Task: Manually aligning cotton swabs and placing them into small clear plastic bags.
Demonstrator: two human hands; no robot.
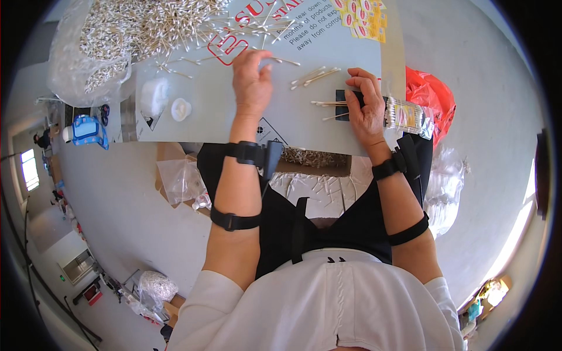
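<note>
Reaching up the tabletop (pixel 222 111), the left hand (pixel 252 82) has its fingers (pixel 264 73) curled loosely together over a single cotton swab (pixel 285 61), whose stick lies just past the fingertips toward the right; whether the swab is actually pinched cannot be told. The right hand (pixel 366 108) rests flat, its fingers (pixel 355 96) bent and pressed down on a small dark block (pixel 341 96). A few swabs (pixel 328 104) lie across that block, their ends poking out to the left of the right fingertips. Between the two hands, a short row of loose swabs (pixel 316 76) lies on the tabletop. Tucked against the outer side of the right hand sits a clear packet of swabs (pixel 410 116), with a red plastic bag (pixel 433 93) just beyond it. Above the left fingers spreads a big heap of swabs (pixel 152 23), and well off to their left a white round lid (pixel 181 109) sits.
</note>
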